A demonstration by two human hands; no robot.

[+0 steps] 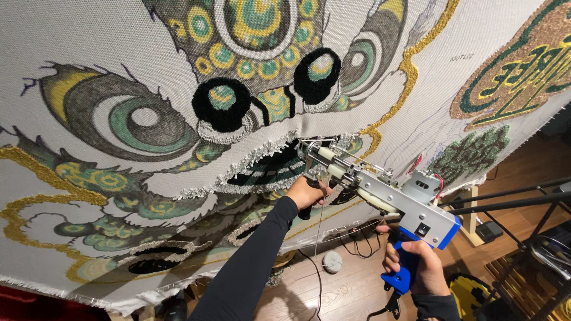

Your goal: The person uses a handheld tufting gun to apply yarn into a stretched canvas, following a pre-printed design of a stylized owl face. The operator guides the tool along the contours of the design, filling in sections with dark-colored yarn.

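Slanting up-left toward the cloth (pixel 89 53), the tufting gun (pixel 380 193) sits clamped in both hands' fingers (pixel 395 252).

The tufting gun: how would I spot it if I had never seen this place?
Start at the big stretched cloth painted with a green and yellow creature face. Below its two black fluffy tufts, a metal machine points its tip into the fabric: the tufting gun. The left hand grips its front handle, the right hand its bright blue rear handle, which nothing nearby has.
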